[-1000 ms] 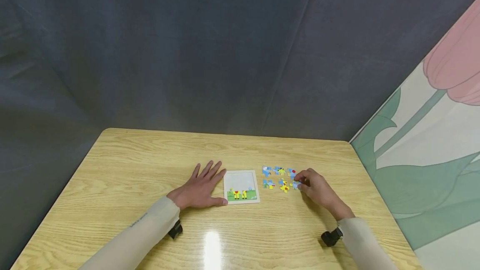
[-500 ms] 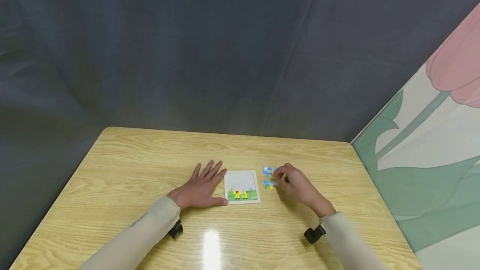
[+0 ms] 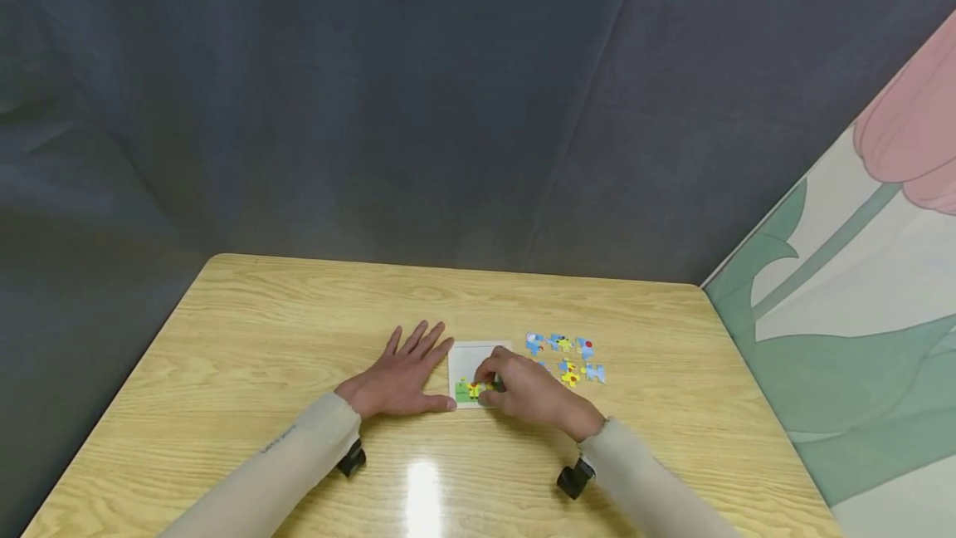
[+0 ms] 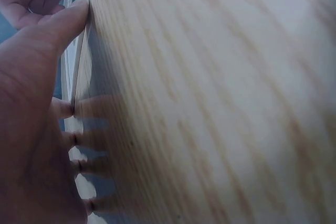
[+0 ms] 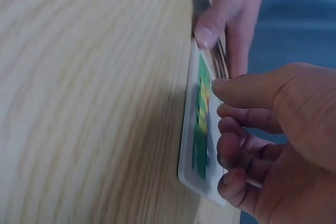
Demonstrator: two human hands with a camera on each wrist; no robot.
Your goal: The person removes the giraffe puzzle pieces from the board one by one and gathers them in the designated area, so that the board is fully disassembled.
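Note:
A small square puzzle tray [image 3: 469,355] with a pale frame lies on the table; a green strip with yellow giraffe legs [image 5: 200,129] fills its near side. My left hand [image 3: 396,382] rests flat and spread at the tray's left side, its thumb [image 5: 207,36] at the near corner. My right hand [image 3: 534,393] is over the tray's near right part, thumb and fingers bent, fingertips right at the picture strip. Nothing shows between them in the right wrist view, and I cannot tell whether they pinch a piece.
Several loose jigsaw pieces [image 3: 571,373], blue and yellow, lie to the right of the tray; my right hand partly covers one. The wooden table [image 3: 314,305] ends at a dark curtain [image 3: 418,106] behind and a flower-patterned panel [image 3: 851,339] on the right.
My right hand has moved left from the loose pieces to over the tray. The loose pieces on the right show again. My left hand has stayed in place.

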